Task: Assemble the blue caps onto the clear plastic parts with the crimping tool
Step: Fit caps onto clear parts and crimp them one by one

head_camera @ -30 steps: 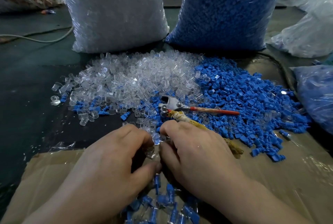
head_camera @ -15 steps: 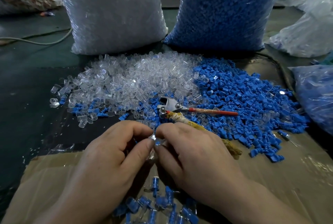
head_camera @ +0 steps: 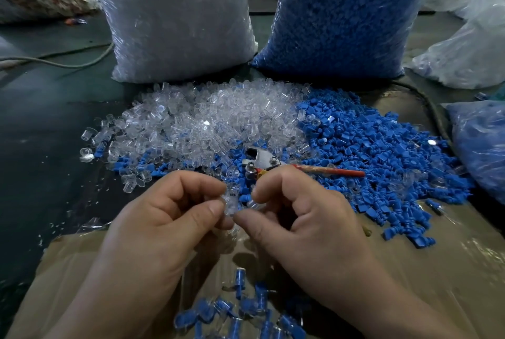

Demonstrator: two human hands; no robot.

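two big upright bags stand at the back, the bag of clear parts (head_camera: pixel 175 19) on the left and the bag of blue caps (head_camera: pixel 341 16) on the right. in front of them lie two loose heaps too many to count: the heap of clear parts (head_camera: pixel 207 120) and the heap of blue caps (head_camera: pixel 382 153), touching and mixed where they meet. one crimping tool (head_camera: pixel 262 159) lies at that seam, metal head to the left, red handle pointing right, untouched. about a dozen capped pieces (head_camera: pixel 240 308) lie on the cardboard (head_camera: pixel 437 270) nearest the person.

one clear part (head_camera: pixel 231 199), a small see-through tube, is held up above the near edge of the heaps. the left hand (head_camera: pixel 164 224) has its fingers curled and pinches it between thumb and forefinger. the right hand (head_camera: pixel 300 218), also curled, pinches the same part from the other side; whether it holds a cap as well i cannot tell.
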